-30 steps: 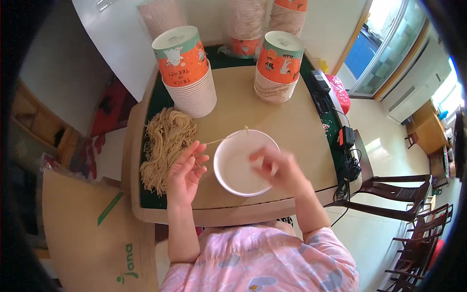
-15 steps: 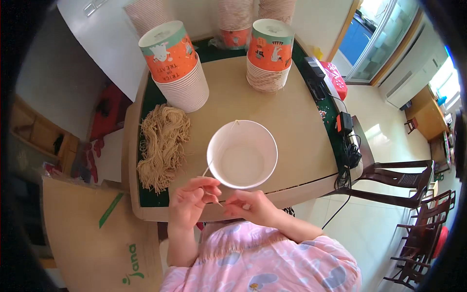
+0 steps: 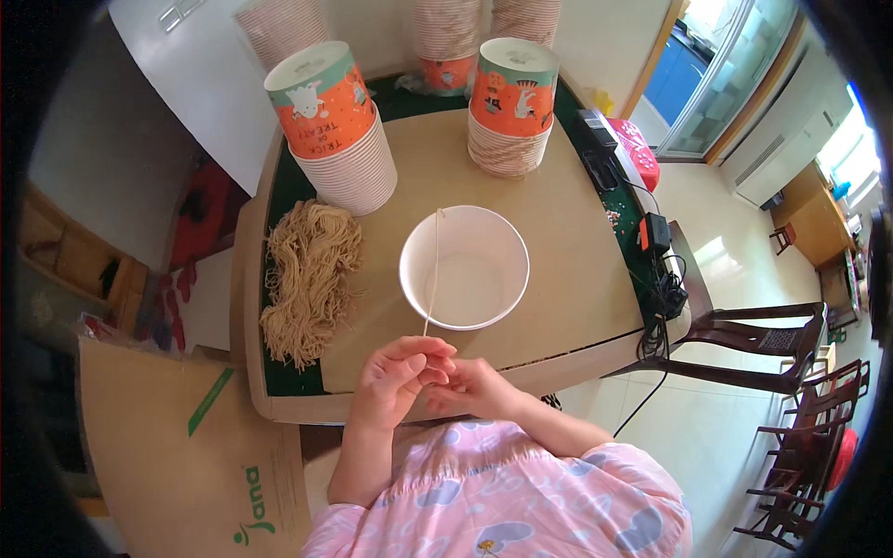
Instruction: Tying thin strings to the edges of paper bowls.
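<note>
A white paper bucket (image 3: 498, 270) stands mouth up near the table's front edge. Tied at its far rim, a thin beige cord (image 3: 434, 270) runs nearly straight over the opening towards me. My left hand (image 3: 395, 379) pinches this cord just in front of the near rim. Close against it, my right hand (image 3: 479, 389) has its fingers curled together; its fingertips are partly behind the left fingers, so what they hold is hidden. A loose bundle of matching beige cords (image 3: 312, 274) lies left of the bucket.
Upside-down stacks of orange-and-green printed buckets stand at the back left (image 3: 326, 121) and back right (image 3: 514, 102). More wrapped stacks (image 3: 446, 37) are behind them. Black cables and adapters (image 3: 659, 237) line the table's right edge. A cardboard box (image 3: 177, 446) stands at lower left, a dark chair (image 3: 753, 344) at right.
My left hand has moved right, up against the right hand, drawing the cord from the bucket's left side to a straighter line across its mouth. The bucket has shifted slightly away from me.
</note>
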